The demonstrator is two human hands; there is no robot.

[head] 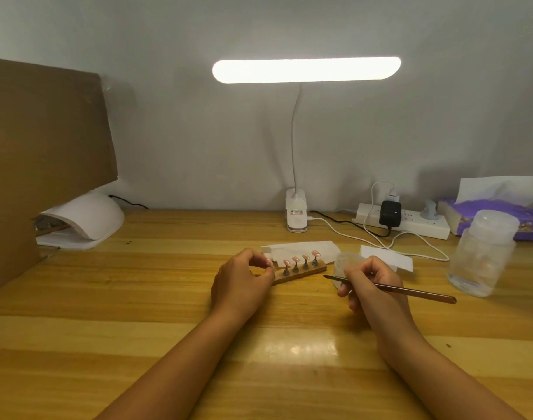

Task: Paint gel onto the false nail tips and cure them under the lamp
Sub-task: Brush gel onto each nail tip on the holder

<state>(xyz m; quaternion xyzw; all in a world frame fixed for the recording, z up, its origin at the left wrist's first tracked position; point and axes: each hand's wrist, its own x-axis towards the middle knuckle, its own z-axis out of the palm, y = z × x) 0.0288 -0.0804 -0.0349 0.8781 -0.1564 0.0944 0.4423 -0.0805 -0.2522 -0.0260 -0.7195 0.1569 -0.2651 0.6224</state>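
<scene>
So, left grip [244, 280] pinches the end nail tip [269, 262] on the wooden holder [301, 273] on the bench [137, 298], four more tips [295, 259] upright beside it; right grip [371, 286] pinches the brush [410, 291] just beside the holder

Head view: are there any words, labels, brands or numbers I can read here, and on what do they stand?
Nothing here can be read.
Desk lamp base: small label with red and dark print, too small and blurred to read.
Tissue pack: purple printed wrapper, with any lettering too blurred to make out.

Four standing nail tips [305, 256], one brush [410, 291]
</scene>
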